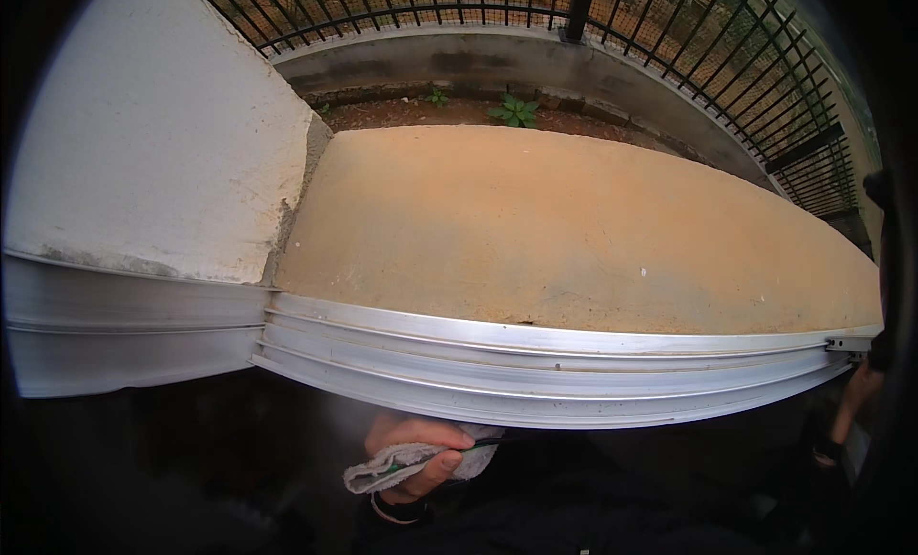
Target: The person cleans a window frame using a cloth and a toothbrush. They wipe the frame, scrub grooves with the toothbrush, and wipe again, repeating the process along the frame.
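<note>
At lower centre, the left hand [413, 452] is pinching a grey cloth [409, 459] below the aluminium window track [535, 369]. The right hand [858, 388] is reaching the track's right end, its grip hidden. A tan ledge [574, 230] is lying beyond.

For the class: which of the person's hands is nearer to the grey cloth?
Left. The left hand grips the grey cloth just below the aluminium window track; the right hand is far off at the track's right end.

Head view down, near window track [535, 359]

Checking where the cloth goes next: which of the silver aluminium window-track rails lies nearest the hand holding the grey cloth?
The lowest, innermost silver aluminium rail, directly above the left hand gripping the grey cloth; the others sit nearer the orange ledge.
</note>
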Tool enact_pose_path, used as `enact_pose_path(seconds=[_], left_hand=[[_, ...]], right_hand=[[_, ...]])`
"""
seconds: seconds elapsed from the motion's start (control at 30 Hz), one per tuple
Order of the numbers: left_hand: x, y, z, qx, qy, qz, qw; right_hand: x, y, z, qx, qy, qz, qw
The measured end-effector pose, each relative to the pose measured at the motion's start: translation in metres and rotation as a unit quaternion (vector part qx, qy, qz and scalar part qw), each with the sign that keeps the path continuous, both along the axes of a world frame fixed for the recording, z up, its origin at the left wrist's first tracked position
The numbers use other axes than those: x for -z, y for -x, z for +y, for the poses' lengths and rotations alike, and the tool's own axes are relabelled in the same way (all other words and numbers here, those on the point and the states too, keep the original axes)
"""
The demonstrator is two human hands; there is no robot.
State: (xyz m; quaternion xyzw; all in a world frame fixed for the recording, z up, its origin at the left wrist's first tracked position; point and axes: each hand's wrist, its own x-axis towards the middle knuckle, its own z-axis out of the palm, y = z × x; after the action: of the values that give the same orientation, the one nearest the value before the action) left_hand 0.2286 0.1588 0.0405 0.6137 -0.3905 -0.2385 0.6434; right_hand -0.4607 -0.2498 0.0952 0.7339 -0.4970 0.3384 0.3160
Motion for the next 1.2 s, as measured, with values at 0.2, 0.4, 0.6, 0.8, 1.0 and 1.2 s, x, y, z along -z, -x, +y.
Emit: enact_pose_path(seconds=[0.2,0.4,0.6,0.8,1.0,1.2], left_hand=[[0.011,-0.020,-0.011,0.066,-0.003,-0.021,0.998],[0.034,-0.020,-0.052,0.037,-0.031,-0.032,0.998],[0.033,-0.019,-0.070,0.016,-0.031,-0.043,0.998],[0.033,-0.018,-0.063,-0.030,-0.016,-0.046,0.998],[0.034,-0.022,-0.033,-0.075,0.023,-0.014,0.997],[0.034,-0.022,-0.007,-0.031,-0.010,0.025,0.999]], right_hand=[[-0.021,-0.075,0.049,-0.006,-0.123,-0.401,0.908],[-0.022,-0.166,0.065,-0.060,-0.099,-0.384,0.916],[-0.031,-0.194,0.071,-0.103,-0.119,-0.415,0.896],[-0.034,-0.212,0.084,-0.145,-0.156,-0.419,0.882],[-0.048,-0.256,0.117,-0.204,-0.204,-0.357,0.888],[-0.049,-0.319,0.142,-0.240,-0.168,-0.250,0.923]])
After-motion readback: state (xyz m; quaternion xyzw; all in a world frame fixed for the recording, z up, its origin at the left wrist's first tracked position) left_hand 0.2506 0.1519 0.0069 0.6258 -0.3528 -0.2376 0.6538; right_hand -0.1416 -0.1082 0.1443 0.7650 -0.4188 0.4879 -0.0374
